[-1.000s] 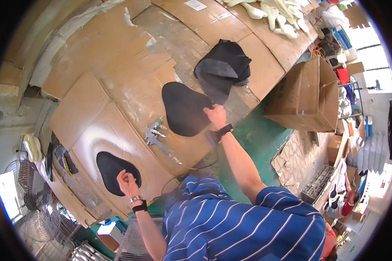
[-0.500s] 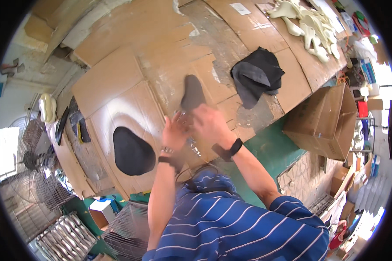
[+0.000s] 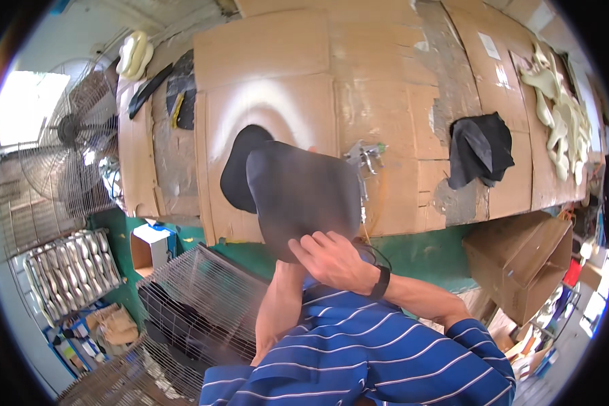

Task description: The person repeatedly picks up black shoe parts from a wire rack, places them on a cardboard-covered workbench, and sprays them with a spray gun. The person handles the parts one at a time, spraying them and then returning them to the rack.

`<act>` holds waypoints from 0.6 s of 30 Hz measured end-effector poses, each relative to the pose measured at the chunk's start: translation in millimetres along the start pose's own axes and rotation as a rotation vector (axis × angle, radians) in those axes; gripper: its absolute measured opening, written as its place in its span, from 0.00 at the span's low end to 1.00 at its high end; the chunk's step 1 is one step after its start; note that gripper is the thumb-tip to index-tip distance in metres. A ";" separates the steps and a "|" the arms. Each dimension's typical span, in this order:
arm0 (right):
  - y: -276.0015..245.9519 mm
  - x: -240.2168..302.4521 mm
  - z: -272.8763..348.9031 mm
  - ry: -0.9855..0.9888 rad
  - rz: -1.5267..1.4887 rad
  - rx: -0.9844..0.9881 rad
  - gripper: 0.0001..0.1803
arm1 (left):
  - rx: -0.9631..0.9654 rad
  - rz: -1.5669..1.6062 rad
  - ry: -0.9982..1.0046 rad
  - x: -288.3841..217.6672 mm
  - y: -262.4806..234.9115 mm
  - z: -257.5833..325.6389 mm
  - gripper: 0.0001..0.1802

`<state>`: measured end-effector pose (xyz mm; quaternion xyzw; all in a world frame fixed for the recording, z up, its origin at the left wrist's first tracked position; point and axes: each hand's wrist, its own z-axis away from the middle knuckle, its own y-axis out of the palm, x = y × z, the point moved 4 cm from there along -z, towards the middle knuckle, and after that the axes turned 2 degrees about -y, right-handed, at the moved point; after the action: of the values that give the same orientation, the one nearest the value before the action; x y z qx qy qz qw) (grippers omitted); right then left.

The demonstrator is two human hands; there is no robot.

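A broad dark grey panel, smooth and soft-looking (image 3: 304, 193), is held up over the near side of the table. My right hand (image 3: 331, 260) grips its near edge, the fingers lying over the top. My left hand (image 3: 289, 269) reaches under the panel and bears it from below; a fingertip shows past the far edge, and the other fingers are hidden. Partly covered by the panel, a black rounded pad (image 3: 240, 176) lies on the cardboard. To the right of the panel rests a metal spray gun (image 3: 367, 159), apart from both hands.
Black fabric pieces (image 3: 484, 149) lie in a pile on the cardboard-covered table (image 3: 392, 61). Cream saddle-shaped parts (image 3: 551, 101) line its right end. A large carton (image 3: 514, 260) stands at the right, a wire cage (image 3: 210, 291) below left, a fan (image 3: 68, 128) at far left.
The view has swung left. My hands, earlier empty-looking and close together near the spray gun, now hold the dark grey panel. The narrow dark piece beyond them no longer shows on the table.
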<state>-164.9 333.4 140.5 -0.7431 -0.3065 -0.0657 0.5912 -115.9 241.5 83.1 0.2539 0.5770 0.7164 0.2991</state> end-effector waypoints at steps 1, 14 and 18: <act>1.6 6.9 -5.5 -0.020 0.011 0.004 0.23 | 0.009 0.012 0.012 -8.1 2.1 2.0 0.29; 39.4 102.2 -91.8 0.050 0.160 0.083 0.20 | 0.153 0.160 0.053 -106.1 3.8 39.5 0.30; 50.4 127.3 -115.2 0.107 0.175 0.037 0.19 | 0.179 0.204 0.035 -132.6 -10.2 44.4 0.30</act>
<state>-5.2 270.0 190.6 -0.7514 -0.2093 -0.0477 0.6239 8.7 177.3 79.7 0.3243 0.6150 0.6930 0.1906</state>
